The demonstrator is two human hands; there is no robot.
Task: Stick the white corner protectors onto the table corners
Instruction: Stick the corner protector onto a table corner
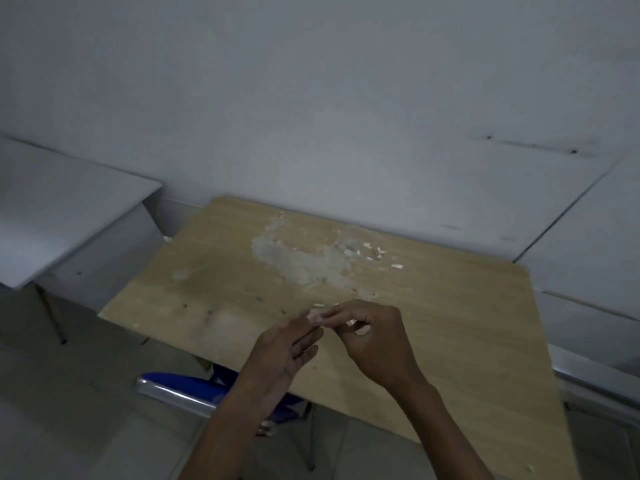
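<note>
A light wooden table (450, 323) fills the middle of the view, with a grey worn patch at its far centre. Small white pieces (375, 252) lie scattered on it near the back. Both my hands hover above the table's near half. My left hand (287, 344) and my right hand (370, 336) meet at their fingertips and pinch a tiny pale piece (316, 315) between them. What that piece is stays too small to tell. My right hand's other fingers are curled, and a small pale bit (352, 322) shows among them.
A grey desk (62, 209) stands to the left and a white surface (595, 237) to the right, both close to the table. A blue chair (187, 384) with a metal frame sits under the table's near edge. A white wall lies behind.
</note>
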